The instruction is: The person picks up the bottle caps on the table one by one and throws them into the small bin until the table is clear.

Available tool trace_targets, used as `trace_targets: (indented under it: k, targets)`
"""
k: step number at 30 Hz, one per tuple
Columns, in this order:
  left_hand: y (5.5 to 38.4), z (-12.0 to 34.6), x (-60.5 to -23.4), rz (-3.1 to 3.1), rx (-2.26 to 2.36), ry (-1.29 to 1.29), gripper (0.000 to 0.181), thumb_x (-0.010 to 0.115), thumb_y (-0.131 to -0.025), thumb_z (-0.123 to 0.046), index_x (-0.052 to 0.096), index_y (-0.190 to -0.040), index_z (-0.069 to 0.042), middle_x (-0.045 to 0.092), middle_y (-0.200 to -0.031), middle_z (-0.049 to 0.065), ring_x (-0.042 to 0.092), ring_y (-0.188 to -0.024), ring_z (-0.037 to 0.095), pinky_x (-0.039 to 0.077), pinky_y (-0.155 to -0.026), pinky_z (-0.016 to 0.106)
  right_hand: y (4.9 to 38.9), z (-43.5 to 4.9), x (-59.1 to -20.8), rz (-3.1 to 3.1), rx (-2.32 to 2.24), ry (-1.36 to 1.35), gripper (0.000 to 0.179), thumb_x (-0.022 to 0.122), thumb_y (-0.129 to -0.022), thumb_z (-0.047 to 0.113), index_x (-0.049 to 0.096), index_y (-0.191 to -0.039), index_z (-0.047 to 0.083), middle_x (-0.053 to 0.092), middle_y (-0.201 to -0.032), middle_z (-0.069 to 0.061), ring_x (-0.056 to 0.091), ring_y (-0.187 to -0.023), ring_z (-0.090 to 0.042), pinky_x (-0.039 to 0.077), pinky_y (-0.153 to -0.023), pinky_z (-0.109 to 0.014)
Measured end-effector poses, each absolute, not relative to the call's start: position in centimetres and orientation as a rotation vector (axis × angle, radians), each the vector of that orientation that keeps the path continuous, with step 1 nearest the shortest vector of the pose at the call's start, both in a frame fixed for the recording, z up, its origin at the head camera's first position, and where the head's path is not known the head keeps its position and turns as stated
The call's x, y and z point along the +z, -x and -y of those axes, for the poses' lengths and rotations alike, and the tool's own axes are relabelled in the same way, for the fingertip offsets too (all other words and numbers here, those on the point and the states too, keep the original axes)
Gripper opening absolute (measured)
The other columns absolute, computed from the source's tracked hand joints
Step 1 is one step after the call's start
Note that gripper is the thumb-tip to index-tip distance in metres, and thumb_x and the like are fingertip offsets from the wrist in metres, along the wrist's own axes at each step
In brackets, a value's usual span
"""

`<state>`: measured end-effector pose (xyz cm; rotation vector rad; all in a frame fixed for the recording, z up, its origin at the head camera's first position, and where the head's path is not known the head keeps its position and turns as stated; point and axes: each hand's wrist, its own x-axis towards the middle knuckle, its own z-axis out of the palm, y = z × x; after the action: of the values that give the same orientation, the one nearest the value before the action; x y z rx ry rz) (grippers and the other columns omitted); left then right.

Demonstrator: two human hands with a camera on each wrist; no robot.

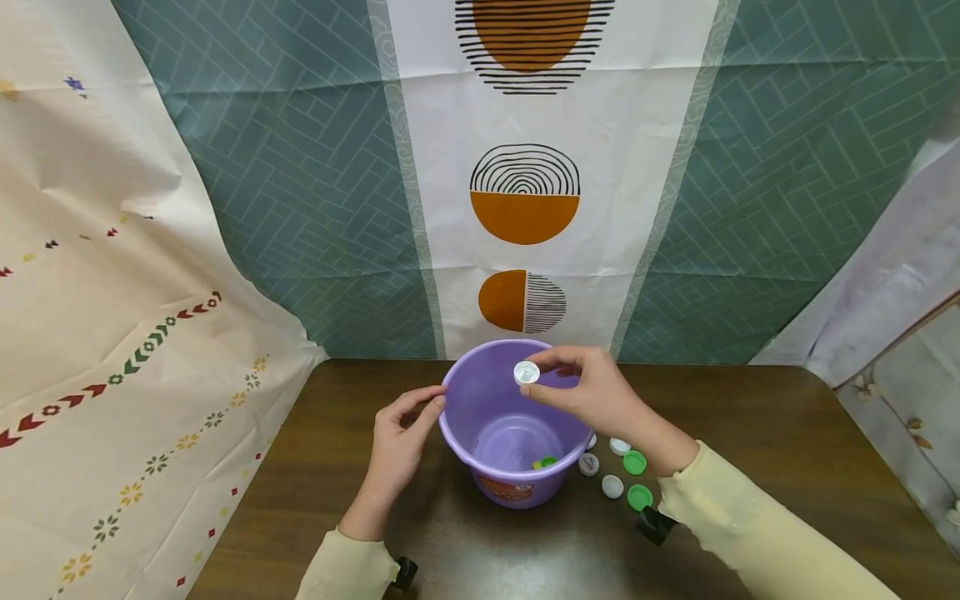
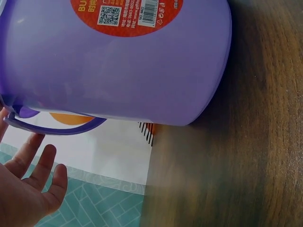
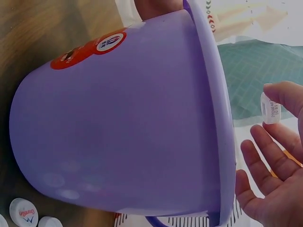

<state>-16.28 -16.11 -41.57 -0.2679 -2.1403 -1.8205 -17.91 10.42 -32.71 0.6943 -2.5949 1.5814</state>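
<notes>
Far left: cream patterned cloth (image 1: 97, 275) hangs beside the brown wooden table (image 1: 330, 475). Next, the left hand (image 1: 399, 437) is at the left rim of the purple bucket (image 1: 557, 486); thumb and index finger close together on the rim, other fingers loosely spread below the curved handle (image 2: 61, 129).

Bucket stands upright on the table, centre. Red-orange label (image 1: 504, 490) on its near side. Inside, on the near right of the floor, lie a green piece (image 1: 549, 461) and a yellow piece (image 1: 536, 465), apparently bottle caps, though the rim partly hides them.

Above the bucket's opening, toward the right, the right hand (image 1: 596, 390) pinches a white bottle cap (image 1: 527, 373) between thumb and fingertip; remaining fingers half extended, holding nothing. Cap is on edge, clear of the rim, printing on its side.

Right of bucket, on the table: several white caps (image 1: 612, 487) and two green caps (image 1: 640, 497), near the right sleeve (image 1: 720, 492).
</notes>
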Motion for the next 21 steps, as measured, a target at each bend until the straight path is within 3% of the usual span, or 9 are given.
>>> trace_targets:
  k: [21]
  targets:
    - [16.3, 16.06, -41.55, 2.142, -1.824, 0.251, 0.023, 0.067, -0.086, -0.013, 0.069, -0.108, -0.004, 0.068, -0.108, 0.013, 0.064, -0.094, 0.008, 0.053, -0.075, 0.023, 17.78, -10.94, -32.71, 2.595, 1.551, -0.637, 0.027, 0.078, -0.076, 0.019, 0.07, -0.102, 0.015, 0.071, -0.099, 0.001, 0.061, -0.096, -0.013, 0.045, -0.089, -0.04]
